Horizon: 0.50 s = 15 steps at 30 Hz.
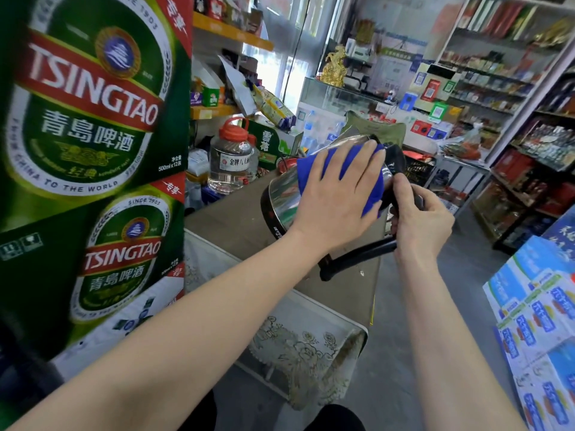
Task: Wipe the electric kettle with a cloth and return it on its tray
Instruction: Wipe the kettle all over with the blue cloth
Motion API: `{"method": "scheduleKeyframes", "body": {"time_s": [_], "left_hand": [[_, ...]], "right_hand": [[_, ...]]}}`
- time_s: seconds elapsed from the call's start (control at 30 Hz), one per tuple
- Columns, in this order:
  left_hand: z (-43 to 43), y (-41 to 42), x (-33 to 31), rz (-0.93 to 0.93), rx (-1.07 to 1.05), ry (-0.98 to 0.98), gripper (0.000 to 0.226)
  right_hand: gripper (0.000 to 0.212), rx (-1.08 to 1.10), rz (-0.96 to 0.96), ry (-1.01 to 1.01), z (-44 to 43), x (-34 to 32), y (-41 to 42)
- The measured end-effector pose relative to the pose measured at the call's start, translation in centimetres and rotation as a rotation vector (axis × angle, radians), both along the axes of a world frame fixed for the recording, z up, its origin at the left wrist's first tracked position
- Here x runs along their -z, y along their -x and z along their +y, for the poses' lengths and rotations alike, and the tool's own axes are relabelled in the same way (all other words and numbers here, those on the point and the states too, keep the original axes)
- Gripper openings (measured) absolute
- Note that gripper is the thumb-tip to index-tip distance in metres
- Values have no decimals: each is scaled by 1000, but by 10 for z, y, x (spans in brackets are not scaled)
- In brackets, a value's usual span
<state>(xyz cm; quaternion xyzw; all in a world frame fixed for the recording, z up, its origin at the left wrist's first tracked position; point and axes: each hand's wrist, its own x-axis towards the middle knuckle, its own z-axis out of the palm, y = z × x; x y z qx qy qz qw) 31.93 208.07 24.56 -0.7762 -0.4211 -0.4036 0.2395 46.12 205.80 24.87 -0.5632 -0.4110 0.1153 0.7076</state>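
A shiny steel electric kettle [284, 192] with a black base rim and black handle is held tilted on its side in the air above the table. My left hand [334, 194] lies flat on its body and presses a blue cloth [371, 181] against the steel. My right hand [420, 219] grips the black handle [357, 255] near the lid end. The kettle's tray is not visible.
Stacked green Tsingtao beer boxes [93, 150] rise close on the left. A table with a brown top [230, 213] and a lace cover is below the kettle. A clear jar with a red lid [231, 157] stands behind. Shop shelves [529, 119] and blue cartons [535, 306] line the right.
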Motion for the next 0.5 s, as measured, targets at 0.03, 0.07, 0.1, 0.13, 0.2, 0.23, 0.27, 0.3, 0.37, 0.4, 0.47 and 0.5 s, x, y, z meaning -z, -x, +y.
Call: {"method": "scheduleKeyframes", "body": {"time_s": [0.03, 0.07, 0.1, 0.13, 0.2, 0.23, 0.27, 0.3, 0.37, 0.4, 0.47, 0.5], "left_hand": [[-1, 1, 5, 16, -6, -24, 68], [-1, 2, 11, 56, -7, -57, 69], [-2, 3, 18, 112, -4, -94, 69], [-1, 4, 23, 163, 1, -120, 69], [-1, 5, 24, 159, 11, -107, 67], [-1, 4, 19, 95, 10, -66, 65], [-2, 3, 10, 4, 6, -9, 64], [-2, 2, 0, -87, 7, 52, 63], [1, 5, -19, -208, 55, 174, 64], [5, 8, -27, -223, 99, 223, 64], [11, 10, -37, -192, 174, 267, 61], [11, 10, -41, -175, 190, 275, 59]], "right_hand": [[36, 0, 11, -9, -1, -1, 0], [37, 6, 24, -12, 0, 0, 0], [37, 11, 36, -12, 1, 2, 0], [36, 11, 49, -8, 2, 5, 0], [42, -6, 50, -2, 4, 12, 0], [48, -20, 32, -2, 6, 15, 0], [54, -29, 8, -4, 6, 18, 1], [56, -32, -21, -4, 6, 20, 1], [49, -44, -47, -12, 4, 23, 2], [43, -59, -32, -23, 3, 23, 1], [44, -87, 15, -42, 3, 22, -1], [48, -97, 31, -50, 3, 21, -3]]}}
